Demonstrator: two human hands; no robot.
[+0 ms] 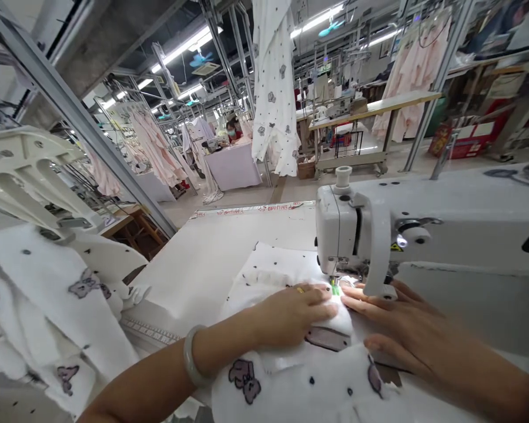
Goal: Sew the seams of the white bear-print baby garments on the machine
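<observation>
White fabric [291, 379] with dark dots and purple bear shapes lies under the head of a white sewing machine [337, 235]. My left hand [291, 314] rests flat on this fabric, left of the needle, with its fingers stretched toward the lit presser foot [335, 286]. To the right of the foot, my right hand [399, 323] lies with fingers extended, its fingertips at the fabric's edge close to the needle. Part of that hand is behind the machine's curved white guard [377, 252]. Neither hand is closed around anything.
White patterned garment pieces [101, 282] hang from a white plastic hanger rack [30, 170] at left. A measuring tape strip [152, 332] runs along the table's near edge. Behind the table [194, 252] hangs a long patterned cloth [273, 88]. Pink garments [154, 147] and another worker [233, 130] are farther back.
</observation>
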